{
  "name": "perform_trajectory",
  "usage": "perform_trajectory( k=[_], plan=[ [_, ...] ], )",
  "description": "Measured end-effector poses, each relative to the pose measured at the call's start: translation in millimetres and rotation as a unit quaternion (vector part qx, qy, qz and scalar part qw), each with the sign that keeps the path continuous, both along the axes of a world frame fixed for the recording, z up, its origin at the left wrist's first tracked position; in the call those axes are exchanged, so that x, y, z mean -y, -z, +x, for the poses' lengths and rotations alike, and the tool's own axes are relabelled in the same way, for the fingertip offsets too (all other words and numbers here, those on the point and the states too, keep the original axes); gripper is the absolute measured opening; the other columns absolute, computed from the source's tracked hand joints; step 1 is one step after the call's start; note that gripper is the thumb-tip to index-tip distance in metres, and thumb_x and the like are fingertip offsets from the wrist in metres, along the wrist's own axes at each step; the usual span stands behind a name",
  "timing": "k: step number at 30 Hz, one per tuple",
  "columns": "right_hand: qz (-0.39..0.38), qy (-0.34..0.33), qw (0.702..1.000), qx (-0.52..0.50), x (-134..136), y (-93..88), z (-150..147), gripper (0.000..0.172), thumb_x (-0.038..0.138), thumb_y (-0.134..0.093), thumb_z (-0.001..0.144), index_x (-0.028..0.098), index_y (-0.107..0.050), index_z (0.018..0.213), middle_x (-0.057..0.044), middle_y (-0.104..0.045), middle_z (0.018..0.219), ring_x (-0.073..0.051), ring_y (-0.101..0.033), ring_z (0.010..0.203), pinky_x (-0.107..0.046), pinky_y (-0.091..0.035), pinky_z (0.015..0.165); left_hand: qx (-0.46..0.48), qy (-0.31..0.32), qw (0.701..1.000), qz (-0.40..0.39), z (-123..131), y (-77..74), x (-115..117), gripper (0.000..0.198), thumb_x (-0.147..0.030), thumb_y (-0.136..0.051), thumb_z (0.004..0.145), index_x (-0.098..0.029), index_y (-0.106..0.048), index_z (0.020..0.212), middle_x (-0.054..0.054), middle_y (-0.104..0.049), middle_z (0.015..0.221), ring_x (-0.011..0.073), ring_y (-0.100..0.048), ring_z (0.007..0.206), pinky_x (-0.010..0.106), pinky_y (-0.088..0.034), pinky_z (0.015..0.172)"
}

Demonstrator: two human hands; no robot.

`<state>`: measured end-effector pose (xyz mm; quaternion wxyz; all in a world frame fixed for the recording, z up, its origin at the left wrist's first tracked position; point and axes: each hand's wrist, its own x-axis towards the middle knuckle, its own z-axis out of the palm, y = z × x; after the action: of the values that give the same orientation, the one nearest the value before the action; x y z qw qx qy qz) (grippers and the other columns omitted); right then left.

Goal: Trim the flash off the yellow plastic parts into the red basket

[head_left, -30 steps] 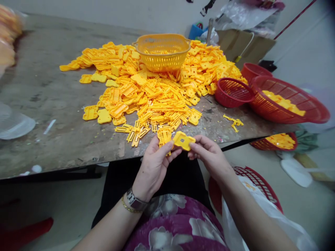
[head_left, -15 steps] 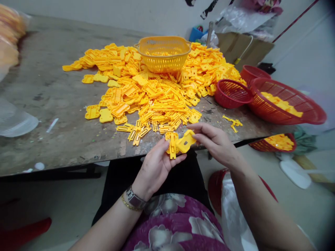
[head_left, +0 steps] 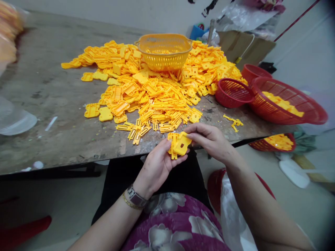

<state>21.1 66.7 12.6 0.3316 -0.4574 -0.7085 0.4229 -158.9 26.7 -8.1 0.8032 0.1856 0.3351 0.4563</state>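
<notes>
In my left hand (head_left: 157, 164) lies a yellow plastic plate (head_left: 170, 136) with a narrow slotted yellow strip (head_left: 174, 156) set along it. My right hand (head_left: 206, 139) pinches a second yellow plate (head_left: 182, 143), which has a small square hole. This second plate is tilted and overlaps the strip and the first plate, hiding part of both. Both hands are just off the table's front edge. Beyond them several loose slotted strips (head_left: 136, 132) lie at the near side of a big heap of yellow plastic parts (head_left: 157, 101).
A yellow basket (head_left: 164, 62) sits on the heap. On the right stand a small red basket (head_left: 232, 99) and a large red basket (head_left: 311, 108) holding yellow parts. A few yellow scraps (head_left: 234, 122) lie near the table's edge (head_left: 73, 158). Plastic bags (head_left: 15, 118) are at the left.
My right hand has moved slightly left, bringing the plate with the square hole further over the strip and plate in my left hand. The left hand has barely moved.
</notes>
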Motion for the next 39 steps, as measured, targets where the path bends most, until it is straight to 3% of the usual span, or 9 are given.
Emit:
perform_trajectory(
  k=[8, 23, 39],
  plan=[
    [0.032, -0.035, 0.998, 0.035, -2, -4.6, -7, 0.015, 0.023, -0.053, 0.088, 0.019, -0.067, 0.092, 0.0, -0.065, 0.086, -0.013, -0.059, 0.077, -0.024, -0.046, 0.07, 0.0, 0.026, 1.0, 0.0, 0, -0.2, 3, 0.032, -0.026, -0.043, 0.093, -0.013, -0.052, 0.12, 0.016, -0.062, 0.119, 0.026, -0.066, 0.097, 0.039, -0.053, 0.086],
    [0.034, -0.01, 0.997, 0.065, -2, -0.7, -12, 0.012, 0.024, -0.054, 0.087, 0.019, -0.065, 0.086, 0.001, -0.066, 0.078, -0.012, -0.06, 0.072, -0.024, -0.044, 0.068, 0.002, 0.044, 0.999, 0.018, -2, 2.3, 6, 0.031, -0.028, -0.044, 0.093, -0.014, -0.054, 0.118, 0.015, -0.06, 0.12, 0.0258, -0.064, 0.102, 0.04, -0.051, 0.089],
    [0.138, 0.012, 0.984, 0.111, 3, 0.3, -14, 0.012, 0.018, -0.054, 0.087, 0.02, -0.063, 0.081, 0.0, -0.063, 0.08, -0.014, -0.056, 0.076, -0.026, -0.042, 0.069, -0.015, 0.07, 0.997, 0.015, 1, -0.4, 9, 0.029, -0.016, -0.054, 0.086, -0.016, -0.059, 0.114, 0.013, -0.062, 0.117, 0.0236, -0.064, 0.102, 0.035, -0.052, 0.088]
  ],
)
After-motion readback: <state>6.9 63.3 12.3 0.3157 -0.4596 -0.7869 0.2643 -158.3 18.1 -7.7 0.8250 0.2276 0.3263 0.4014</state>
